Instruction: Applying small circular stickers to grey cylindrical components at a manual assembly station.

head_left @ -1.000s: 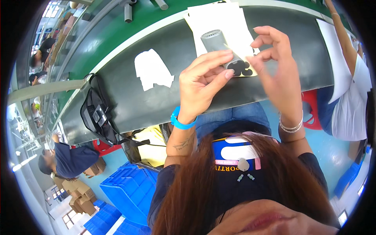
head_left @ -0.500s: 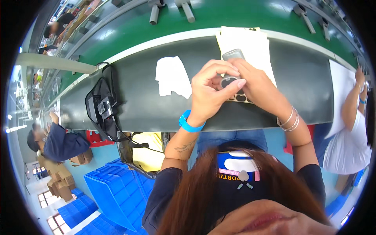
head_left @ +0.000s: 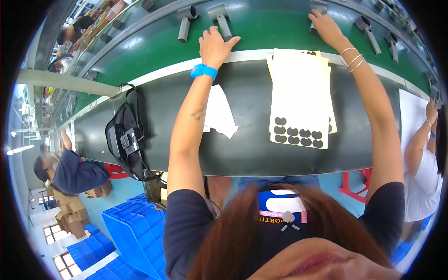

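Note:
Both arms stretch forward over the green belt. My left hand (head_left: 215,49) has its fingers and thumb apart beside the handle of a grey T-shaped part (head_left: 219,15), which has a wide tubular head; whether the fingertips touch it is unclear. Farther right, my right hand (head_left: 328,29) has its fingers closed round another grey T-shaped part (head_left: 318,6), partly covering it. Between my arms, sheets of black round stickers (head_left: 298,93) lie stacked on the dark table (head_left: 254,112), with stickers left along the near edge. A white cloth (head_left: 219,112) lies partly behind my left forearm.
More grey parts lie on the green belt (head_left: 266,28), including one with a ring-shaped head (head_left: 185,25) at left and another (head_left: 367,32) at right. A black bag (head_left: 125,133) holding a device sits at the table's left. Co-workers are at both sides; blue crates (head_left: 135,228) stand lower left.
My hands have moved from together above the sticker sheets to apart over the belt. The grey part they held has left that spot; another grey part is now under my right hand.

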Demonstrator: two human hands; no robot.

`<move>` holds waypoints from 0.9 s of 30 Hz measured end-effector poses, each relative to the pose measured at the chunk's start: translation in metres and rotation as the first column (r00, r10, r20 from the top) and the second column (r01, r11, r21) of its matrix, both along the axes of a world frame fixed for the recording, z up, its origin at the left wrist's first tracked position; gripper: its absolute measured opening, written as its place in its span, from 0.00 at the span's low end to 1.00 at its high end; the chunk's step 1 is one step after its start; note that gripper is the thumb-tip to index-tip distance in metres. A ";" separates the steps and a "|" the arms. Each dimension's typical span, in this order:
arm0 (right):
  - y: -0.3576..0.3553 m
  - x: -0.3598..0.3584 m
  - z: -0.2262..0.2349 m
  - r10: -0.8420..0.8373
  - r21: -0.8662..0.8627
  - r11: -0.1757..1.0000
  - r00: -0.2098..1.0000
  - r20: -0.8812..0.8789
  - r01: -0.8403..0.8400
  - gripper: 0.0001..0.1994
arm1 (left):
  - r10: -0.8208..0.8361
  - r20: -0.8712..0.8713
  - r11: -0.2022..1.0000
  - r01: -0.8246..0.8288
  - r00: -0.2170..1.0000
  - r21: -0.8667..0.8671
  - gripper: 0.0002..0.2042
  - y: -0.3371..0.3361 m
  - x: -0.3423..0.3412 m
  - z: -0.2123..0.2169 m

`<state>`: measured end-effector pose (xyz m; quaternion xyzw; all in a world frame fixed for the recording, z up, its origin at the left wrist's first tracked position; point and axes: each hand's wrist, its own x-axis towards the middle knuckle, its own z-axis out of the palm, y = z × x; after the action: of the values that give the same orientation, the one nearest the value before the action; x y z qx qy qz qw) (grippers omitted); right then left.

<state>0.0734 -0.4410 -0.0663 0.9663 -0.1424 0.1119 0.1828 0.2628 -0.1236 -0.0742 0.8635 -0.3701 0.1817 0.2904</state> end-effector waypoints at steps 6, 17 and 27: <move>0.087 -0.054 0.045 -0.004 0.264 0.961 0.949 0.315 -0.083 0.18 | -0.024 -0.022 0.975 0.018 0.999 -0.223 0.17 0.000 0.043 -0.006; 0.284 -0.207 0.045 -0.057 0.759 0.625 0.959 0.279 -0.183 0.18 | -0.616 -0.133 0.696 0.457 0.777 -0.554 0.17 0.073 -0.126 0.100; 0.282 -0.221 0.031 -0.006 0.710 0.679 0.967 0.256 -0.184 0.15 | -0.689 -0.082 0.663 0.580 0.721 -0.473 0.15 0.058 -0.185 0.081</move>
<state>-0.1472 -0.1589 -0.0348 0.9442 -0.1482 0.1695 -0.2404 0.0775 -0.0651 0.0072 0.6112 -0.5617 0.0301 0.5568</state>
